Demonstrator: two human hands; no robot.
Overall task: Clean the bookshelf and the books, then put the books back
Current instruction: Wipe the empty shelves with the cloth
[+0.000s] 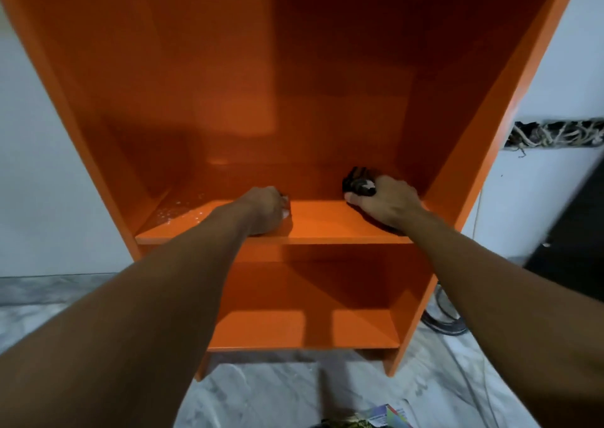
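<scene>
The orange bookshelf (327,68) stood on marbled floor (277,395) by a white wall (42,166), droplets (176,213) on its shelf. The right hand (389,203) gripped a dark cloth (358,182); the left hand (264,210) lay curled, hold unclear.

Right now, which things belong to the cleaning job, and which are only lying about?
Job: bookshelf; dark object, maybe a rag, in the right hand; water drops on the shelf; books on the floor, partly seen.
Lying about: cables on the floor; wires in the wall opening.

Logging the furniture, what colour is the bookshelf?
The bookshelf is orange throughout, clearest in the head view.
</scene>
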